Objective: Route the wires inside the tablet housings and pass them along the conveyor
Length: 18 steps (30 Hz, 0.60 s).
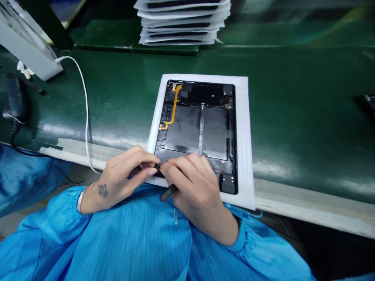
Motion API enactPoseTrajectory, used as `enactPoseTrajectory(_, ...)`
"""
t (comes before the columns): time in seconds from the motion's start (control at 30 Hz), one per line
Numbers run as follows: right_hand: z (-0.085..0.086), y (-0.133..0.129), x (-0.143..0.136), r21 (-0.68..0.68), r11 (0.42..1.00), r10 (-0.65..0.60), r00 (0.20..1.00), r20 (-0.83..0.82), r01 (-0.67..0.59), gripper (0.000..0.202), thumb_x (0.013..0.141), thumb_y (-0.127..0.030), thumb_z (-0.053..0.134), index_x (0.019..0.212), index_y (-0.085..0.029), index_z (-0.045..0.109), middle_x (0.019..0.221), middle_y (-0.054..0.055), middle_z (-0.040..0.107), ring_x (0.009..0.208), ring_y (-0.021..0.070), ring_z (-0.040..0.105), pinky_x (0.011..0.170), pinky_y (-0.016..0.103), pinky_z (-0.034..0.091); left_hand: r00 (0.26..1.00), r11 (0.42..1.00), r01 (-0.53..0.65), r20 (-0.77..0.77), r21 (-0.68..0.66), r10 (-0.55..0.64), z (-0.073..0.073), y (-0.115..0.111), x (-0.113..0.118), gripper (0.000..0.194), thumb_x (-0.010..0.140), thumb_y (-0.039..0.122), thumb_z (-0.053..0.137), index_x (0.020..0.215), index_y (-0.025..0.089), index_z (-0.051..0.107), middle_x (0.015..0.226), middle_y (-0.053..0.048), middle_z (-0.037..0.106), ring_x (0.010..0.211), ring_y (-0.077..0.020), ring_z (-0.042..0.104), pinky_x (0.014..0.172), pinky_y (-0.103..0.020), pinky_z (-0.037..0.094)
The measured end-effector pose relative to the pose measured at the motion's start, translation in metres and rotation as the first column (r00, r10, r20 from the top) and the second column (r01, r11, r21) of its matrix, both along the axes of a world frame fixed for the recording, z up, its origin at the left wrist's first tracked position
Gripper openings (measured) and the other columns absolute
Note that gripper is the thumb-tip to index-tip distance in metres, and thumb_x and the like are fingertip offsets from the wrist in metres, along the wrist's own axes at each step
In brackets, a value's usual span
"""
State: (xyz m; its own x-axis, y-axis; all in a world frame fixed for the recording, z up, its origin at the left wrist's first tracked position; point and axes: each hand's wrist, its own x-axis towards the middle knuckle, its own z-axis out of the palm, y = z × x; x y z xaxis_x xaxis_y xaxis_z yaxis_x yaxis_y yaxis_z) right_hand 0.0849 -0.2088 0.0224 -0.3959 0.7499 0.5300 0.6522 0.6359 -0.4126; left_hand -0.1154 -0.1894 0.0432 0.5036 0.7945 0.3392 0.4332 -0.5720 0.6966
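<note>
An opened tablet (187, 128) lies on a white foam sheet (244, 140), its dark inside facing up. An orange flex cable (175, 107) runs down its left side, and a dark ribbon strip (201, 128) crosses the middle. At the tablet's near left corner, the thumb and forefinger of my left hand (125, 171) pinch a small black part (157, 166). My right hand (195, 183) meets it there, fingers curled round a slim black tool (168, 193) whose flat end sticks out toward me. The tool's working tip is hidden by the fingers.
Behind the tablet rises a stack of dark panels between white sheets (184, 23). A white cable (84, 89) hangs from a pale box (32, 43) at left, over the bench edge. A black corded device (16, 99) sits at far left. Beside me is a blue sleeve (29, 175).
</note>
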Motion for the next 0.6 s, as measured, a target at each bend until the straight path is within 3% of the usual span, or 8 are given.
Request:
enactPoseTrajectory(0.2, -0.0062, 0.0004, 0.0002, -0.017, 1.000, -0.008, 1.000, -0.023, 0.007, 0.019, 0.093, -0.004, 0.050, 0.089, -0.017, 0.063, 0.081, 0.005, 0.065, 0.076, 0.0192, 0.045, 0.068, 0.035, 0.030, 0.997, 0.997, -0.074, 0.033, 0.013, 0.073, -0.0030, -0.0021, -0.0003, 0.011, 0.097, 0.016, 0.065, 0.107, 0.021, 0.068, 0.094, -0.003, 0.070, 0.084, -0.0137, 0.066, 0.073, -0.028, 0.057)
enactPoseTrajectory(0.5, -0.0027, 0.0002, -0.0012, -0.007, 1.000, -0.003, 0.999, -0.037, 0.003, 0.022, 0.096, -0.005, 0.047, 0.087, -0.016, 0.064, 0.081, 0.005, 0.067, 0.076, 0.0191, 0.046, 0.067, 0.036, 0.033, 0.998, 0.998, -0.045, 0.036, 0.051, 0.043, -0.0024, -0.0004, 0.0064, 0.006, 0.097, 0.014, 0.063, 0.100, 0.018, 0.067, 0.087, -0.002, 0.068, 0.079, -0.0119, 0.064, 0.070, -0.025, 0.055)
enactPoseTrajectory(0.6, -0.0002, -0.0018, 0.0025, 0.007, 1.000, -0.001, 1.000, -0.031, 0.001, 0.022, 0.100, -0.007, 0.046, 0.098, -0.014, 0.067, 0.088, 0.006, 0.071, 0.078, 0.0188, 0.050, 0.067, 0.035, 0.036, 1.000, 0.997, -0.026, -0.008, 0.079, 0.027, -0.0008, 0.0027, 0.0062, 0.006, 0.100, 0.014, 0.059, 0.098, 0.017, 0.064, 0.086, -0.002, 0.067, 0.079, -0.0120, 0.063, 0.069, -0.024, 0.053)
